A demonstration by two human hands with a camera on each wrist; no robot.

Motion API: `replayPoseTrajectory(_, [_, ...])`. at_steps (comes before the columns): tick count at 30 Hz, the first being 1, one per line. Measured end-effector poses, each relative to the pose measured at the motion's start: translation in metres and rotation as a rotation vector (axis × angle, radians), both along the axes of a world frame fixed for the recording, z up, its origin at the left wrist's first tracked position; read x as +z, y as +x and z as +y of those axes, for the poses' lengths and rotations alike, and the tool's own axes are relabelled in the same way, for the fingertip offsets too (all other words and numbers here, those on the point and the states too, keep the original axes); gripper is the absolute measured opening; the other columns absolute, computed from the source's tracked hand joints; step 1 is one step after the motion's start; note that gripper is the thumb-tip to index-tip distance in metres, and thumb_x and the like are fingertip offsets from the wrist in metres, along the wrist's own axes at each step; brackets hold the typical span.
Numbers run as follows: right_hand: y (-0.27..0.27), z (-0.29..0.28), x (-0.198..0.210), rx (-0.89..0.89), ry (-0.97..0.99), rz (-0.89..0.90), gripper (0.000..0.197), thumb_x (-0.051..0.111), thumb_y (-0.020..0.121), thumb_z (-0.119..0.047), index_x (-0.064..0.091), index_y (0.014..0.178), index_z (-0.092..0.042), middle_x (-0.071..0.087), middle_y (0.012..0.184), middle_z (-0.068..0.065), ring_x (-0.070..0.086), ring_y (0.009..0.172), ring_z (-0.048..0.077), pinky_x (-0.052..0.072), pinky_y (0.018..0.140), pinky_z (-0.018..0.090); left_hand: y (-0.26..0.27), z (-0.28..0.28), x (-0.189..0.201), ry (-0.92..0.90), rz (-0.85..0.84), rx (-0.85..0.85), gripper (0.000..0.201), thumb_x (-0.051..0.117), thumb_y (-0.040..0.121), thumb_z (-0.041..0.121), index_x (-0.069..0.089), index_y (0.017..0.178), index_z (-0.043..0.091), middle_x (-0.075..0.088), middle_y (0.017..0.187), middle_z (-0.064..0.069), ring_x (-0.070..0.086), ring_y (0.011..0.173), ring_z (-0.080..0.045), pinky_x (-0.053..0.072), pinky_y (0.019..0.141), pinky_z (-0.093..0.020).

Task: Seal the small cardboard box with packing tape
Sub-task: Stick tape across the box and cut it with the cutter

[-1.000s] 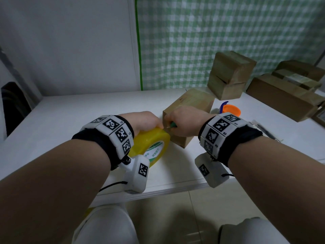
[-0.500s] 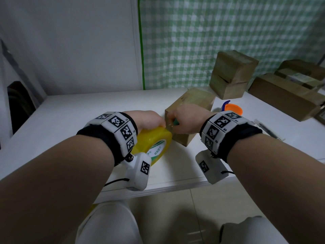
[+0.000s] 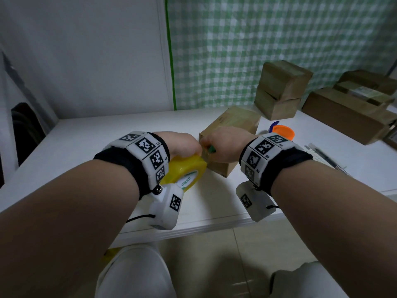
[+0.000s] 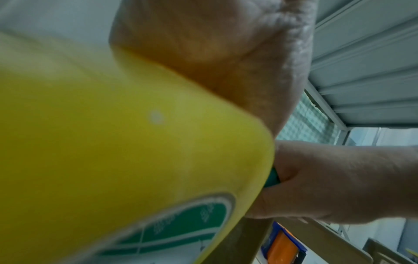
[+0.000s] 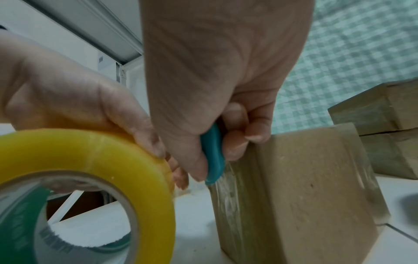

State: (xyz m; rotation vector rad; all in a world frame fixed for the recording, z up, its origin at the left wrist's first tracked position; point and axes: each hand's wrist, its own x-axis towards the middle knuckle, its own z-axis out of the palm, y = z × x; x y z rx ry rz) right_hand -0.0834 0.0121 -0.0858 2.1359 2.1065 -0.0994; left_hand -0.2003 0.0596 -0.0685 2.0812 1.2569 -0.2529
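A small brown cardboard box (image 3: 234, 123) (image 5: 312, 192) lies on the white table (image 3: 86, 143), with clear tape running down its near left corner. My left hand (image 3: 182, 145) (image 5: 74, 100) grips a yellow roll of packing tape (image 3: 187, 171) (image 4: 113, 142) (image 5: 90, 160) just left of the box. My right hand (image 3: 223, 145) (image 5: 226, 89) grips a small teal cutter (image 3: 211, 149) (image 5: 213, 155) (image 4: 272, 178) and holds its tip against the tape at the box's near top edge. The cutter's blade is hidden.
Two stacked cardboard boxes (image 3: 281, 89) stand behind the small box, and longer boxes (image 3: 348, 117) lie at the right. An orange and blue tool (image 3: 281, 131) sits right of the small box, pens (image 3: 322, 155) further right. The table's front edge (image 3: 193, 229) is near my wrists.
Both hands stay at the box's near corner; the view has shifted slightly and the tape roll has tilted a little towards the box.
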Motion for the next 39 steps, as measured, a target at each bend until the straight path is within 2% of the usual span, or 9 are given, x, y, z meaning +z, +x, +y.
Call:
replayPoseTrajectory(2, [0.0, 0.0, 0.0, -0.009, -0.013, 0.0, 0.03, 0.046, 0.091, -0.028, 0.058, 0.118, -0.025, 0.053, 0.089, -0.001, 0.051, 0.085, 0.023, 0.041, 0.069, 0.031, 0.003, -0.002, -0.001, 0.03, 0.033, -0.04, 0.022, 0.046, 0.093, 0.018, 0.06, 0.107, 0.01, 0.057, 0.094, -0.01, 0.053, 0.075, -0.021, 0.042, 0.061, -0.026])
replayPoseTrajectory(6, [0.003, -0.002, 0.0, -0.032, -0.011, 0.041, 0.027, 0.048, 0.091, -0.025, 0.058, 0.116, -0.022, 0.052, 0.09, -0.001, 0.053, 0.088, 0.024, 0.039, 0.07, 0.03, 0.007, -0.004, -0.002, 0.1, 0.102, -0.116, 0.034, 0.04, 0.095, 0.016, 0.059, 0.121, 0.004, 0.056, 0.11, -0.014, 0.05, 0.091, -0.025, 0.039, 0.074, -0.029])
replayPoseTrajectory(11, [0.014, -0.009, 0.007, -0.146, 0.057, 0.418, 0.012, 0.05, 0.092, -0.022, 0.056, 0.103, -0.019, 0.05, 0.08, -0.005, 0.05, 0.068, 0.012, 0.04, 0.058, 0.023, 0.009, -0.004, -0.006, 0.187, 0.165, -0.19, 0.038, 0.034, 0.099, 0.016, 0.055, 0.128, 0.003, 0.054, 0.132, -0.016, 0.053, 0.115, -0.029, 0.04, 0.086, -0.031])
replayPoseTrajectory(15, [0.015, -0.011, 0.007, -0.132, 0.048, 0.388, 0.01, 0.051, 0.092, -0.021, 0.055, 0.101, -0.021, 0.048, 0.089, -0.004, 0.049, 0.074, 0.014, 0.036, 0.059, 0.021, 0.009, 0.001, -0.007, 0.169, 0.159, -0.186, 0.036, 0.037, 0.097, 0.018, 0.057, 0.125, 0.005, 0.056, 0.129, -0.015, 0.049, 0.095, -0.024, 0.038, 0.079, -0.03])
replayPoseTrajectory(18, [0.012, -0.011, 0.006, -0.102, 0.033, 0.309, 0.011, 0.052, 0.09, -0.022, 0.057, 0.1, -0.02, 0.049, 0.09, -0.004, 0.047, 0.087, 0.017, 0.035, 0.072, 0.027, 0.008, 0.003, -0.009, 0.131, 0.134, -0.149, 0.035, 0.04, 0.096, 0.02, 0.058, 0.123, 0.006, 0.057, 0.122, -0.014, 0.049, 0.093, -0.025, 0.039, 0.077, -0.03])
replayPoseTrajectory(23, [0.009, -0.007, 0.001, -0.098, 0.027, 0.157, 0.022, 0.052, 0.089, -0.027, 0.059, 0.109, -0.019, 0.053, 0.093, 0.0, 0.048, 0.086, 0.019, 0.038, 0.07, 0.029, 0.004, 0.005, -0.008, 0.111, 0.121, -0.123, 0.035, 0.04, 0.097, 0.021, 0.057, 0.124, 0.005, 0.056, 0.115, -0.014, 0.05, 0.091, -0.024, 0.039, 0.075, -0.031])
replayPoseTrajectory(30, [0.018, -0.007, 0.001, -0.184, 0.066, 0.409, 0.011, 0.055, 0.091, -0.028, 0.054, 0.099, -0.021, 0.051, 0.097, -0.002, 0.049, 0.092, 0.016, 0.037, 0.076, 0.028, 0.004, 0.005, -0.008, 0.089, 0.087, -0.113, 0.034, 0.042, 0.097, 0.021, 0.057, 0.123, 0.005, 0.057, 0.115, -0.015, 0.05, 0.091, -0.024, 0.041, 0.077, -0.031])
replayPoseTrajectory(35, [0.014, -0.007, 0.001, -0.191, 0.051, 0.35, 0.007, 0.055, 0.09, -0.029, 0.05, 0.093, -0.025, 0.051, 0.095, -0.003, 0.049, 0.089, 0.017, 0.038, 0.074, 0.029, 0.004, 0.006, -0.009, 0.077, 0.084, -0.093, 0.034, 0.043, 0.096, 0.022, 0.058, 0.123, 0.005, 0.053, 0.106, -0.011, 0.051, 0.09, -0.024, 0.042, 0.077, -0.031])
replayPoseTrajectory(39, [0.01, -0.006, 0.002, -0.194, 0.027, 0.265, 0.022, 0.053, 0.091, -0.03, 0.058, 0.109, -0.02, 0.052, 0.094, -0.002, 0.05, 0.088, 0.019, 0.039, 0.071, 0.03, 0.003, 0.007, -0.009, 0.064, 0.069, -0.079, 0.033, 0.044, 0.096, 0.022, 0.059, 0.121, 0.006, 0.054, 0.105, -0.011, 0.053, 0.081, -0.022, 0.042, 0.075, -0.031])
